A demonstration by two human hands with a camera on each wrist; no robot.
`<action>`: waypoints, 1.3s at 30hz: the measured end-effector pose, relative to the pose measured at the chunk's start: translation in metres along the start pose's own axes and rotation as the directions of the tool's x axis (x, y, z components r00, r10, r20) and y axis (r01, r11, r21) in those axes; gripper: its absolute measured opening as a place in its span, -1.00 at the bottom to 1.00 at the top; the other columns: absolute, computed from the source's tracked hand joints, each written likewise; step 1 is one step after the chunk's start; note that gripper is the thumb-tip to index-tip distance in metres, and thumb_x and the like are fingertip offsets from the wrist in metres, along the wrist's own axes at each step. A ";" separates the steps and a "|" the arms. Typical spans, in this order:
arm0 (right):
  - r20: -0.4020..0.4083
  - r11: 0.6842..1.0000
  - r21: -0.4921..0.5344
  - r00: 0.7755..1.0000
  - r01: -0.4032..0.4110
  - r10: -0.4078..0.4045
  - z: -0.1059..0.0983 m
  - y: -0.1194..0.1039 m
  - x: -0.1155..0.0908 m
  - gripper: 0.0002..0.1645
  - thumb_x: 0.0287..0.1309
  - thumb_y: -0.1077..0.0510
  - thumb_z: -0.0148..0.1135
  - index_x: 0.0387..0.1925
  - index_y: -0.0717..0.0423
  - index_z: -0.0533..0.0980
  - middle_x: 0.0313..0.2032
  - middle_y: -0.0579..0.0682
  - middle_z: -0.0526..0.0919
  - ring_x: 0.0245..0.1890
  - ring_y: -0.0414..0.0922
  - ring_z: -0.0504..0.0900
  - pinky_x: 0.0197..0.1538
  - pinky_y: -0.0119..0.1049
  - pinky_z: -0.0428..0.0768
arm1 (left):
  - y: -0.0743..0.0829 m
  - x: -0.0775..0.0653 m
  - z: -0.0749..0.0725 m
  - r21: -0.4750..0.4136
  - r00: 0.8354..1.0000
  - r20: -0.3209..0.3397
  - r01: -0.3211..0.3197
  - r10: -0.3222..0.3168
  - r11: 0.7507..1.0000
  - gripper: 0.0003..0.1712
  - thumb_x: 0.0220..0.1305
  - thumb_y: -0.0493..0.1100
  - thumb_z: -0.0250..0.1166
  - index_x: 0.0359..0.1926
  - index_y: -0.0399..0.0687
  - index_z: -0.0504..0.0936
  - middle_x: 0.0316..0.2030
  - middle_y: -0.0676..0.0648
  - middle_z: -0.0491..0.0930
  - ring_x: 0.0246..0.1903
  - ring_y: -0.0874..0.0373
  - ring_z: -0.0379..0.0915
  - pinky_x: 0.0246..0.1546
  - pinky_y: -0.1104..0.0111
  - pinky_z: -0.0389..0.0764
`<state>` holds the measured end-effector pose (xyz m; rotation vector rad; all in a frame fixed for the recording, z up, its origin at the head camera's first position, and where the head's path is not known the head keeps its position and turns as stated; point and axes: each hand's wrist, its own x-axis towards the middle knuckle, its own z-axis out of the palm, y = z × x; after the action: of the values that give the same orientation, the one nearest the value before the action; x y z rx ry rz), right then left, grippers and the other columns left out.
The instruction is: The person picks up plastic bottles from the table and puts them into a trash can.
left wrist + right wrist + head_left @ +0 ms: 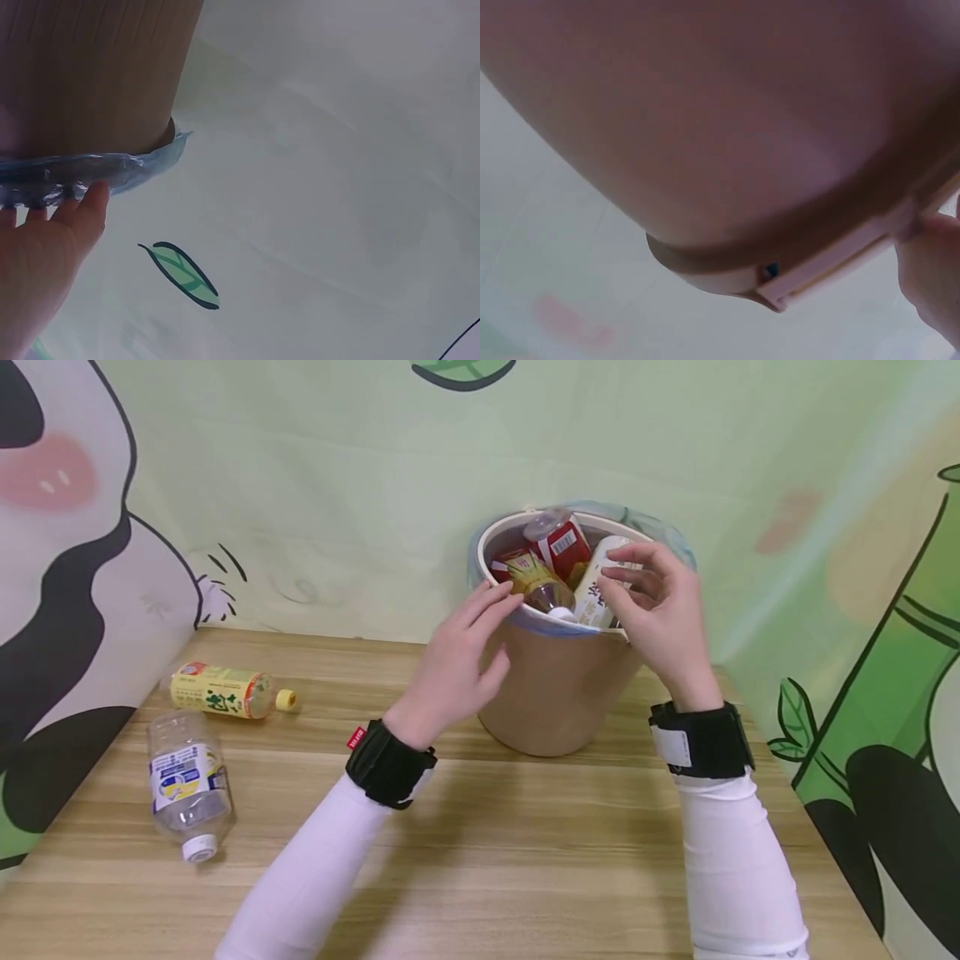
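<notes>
A beige trash bin (558,693) with a blue plastic liner (127,171) over its rim stands on the table. Inside lie a yellow-labelled plastic bottle (536,578) with a white cap, a red container (566,550) with a barcode and a white cylindrical container (596,589) with dark characters. My left hand (457,664) is at the bin's near left rim, its fingers extended against the liner. Over the right side of the opening, my right hand (663,610) has loosely bent fingers, thumb and fingertips apart, overlapping the white container in the head view.
On the left of the wooden table (525,868) lie a yellow-labelled bottle (225,691) with a yellow cap and a larger clear bottle (187,785) with a white cap. A printed cloth backdrop (337,485) hangs close behind the bin.
</notes>
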<state>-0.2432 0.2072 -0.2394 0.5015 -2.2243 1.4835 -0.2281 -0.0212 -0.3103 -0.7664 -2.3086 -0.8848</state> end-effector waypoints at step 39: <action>0.111 0.879 0.469 0.993 -0.087 0.040 0.114 0.041 -0.125 -0.71 0.23 0.51 0.12 0.00 0.49 0.46 -0.16 0.22 0.69 -0.25 -0.20 0.74 -0.13 -0.35 0.74 | -0.113 -0.167 -0.132 0.230 0.585 -0.184 0.807 -0.790 0.544 -0.28 0.40 -0.07 0.04 0.48 -0.32 0.20 0.48 -0.52 0.05 0.31 -0.63 0.06 0.26 -0.39 0.15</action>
<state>-0.1746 0.1246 -0.3760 0.6657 -1.9494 2.0944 -0.1512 -0.2377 -0.3824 0.5413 -2.6413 -0.8465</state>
